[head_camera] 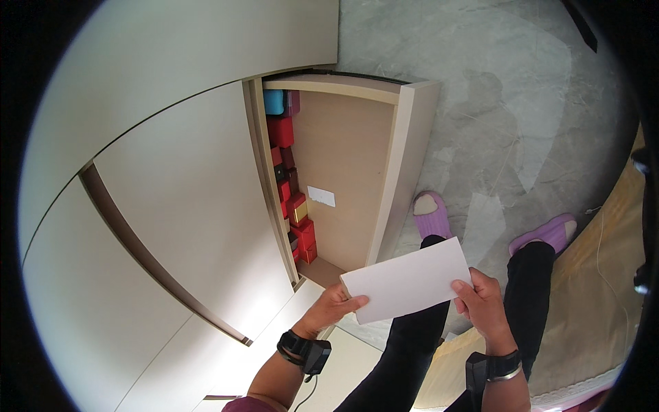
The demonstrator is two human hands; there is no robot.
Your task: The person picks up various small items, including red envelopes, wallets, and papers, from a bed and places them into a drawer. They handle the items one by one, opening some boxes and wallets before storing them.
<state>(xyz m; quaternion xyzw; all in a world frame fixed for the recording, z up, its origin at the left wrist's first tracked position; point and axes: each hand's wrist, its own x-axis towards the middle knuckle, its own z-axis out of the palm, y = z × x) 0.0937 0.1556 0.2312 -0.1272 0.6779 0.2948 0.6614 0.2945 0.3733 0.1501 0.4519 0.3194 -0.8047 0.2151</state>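
Between my hands is a flat white rectangular object [406, 283], perhaps a thin box, held slightly tilted above my legs. My left hand [337, 309] grips its left end, thumb on top. On the right end, my right hand [476, 298] has its thumb on the top face and its fingers at the edge. Beyond it stands a pulled-out drawer [419, 134]. Red boxes [280, 131], a blue case [273, 102] and several other small boxes line the inner side of the drawer, and a white paper piece [321, 196] lies on its bottom.
Pale cabinet fronts [190, 206] fill the left side. Grey marble-look flooring [463, 103] lies beyond the drawer. My feet are in purple slippers [432, 219]. At the right is a surface covered in yellowish-beige fabric [592, 309], with a thin cord [602, 247] on it.
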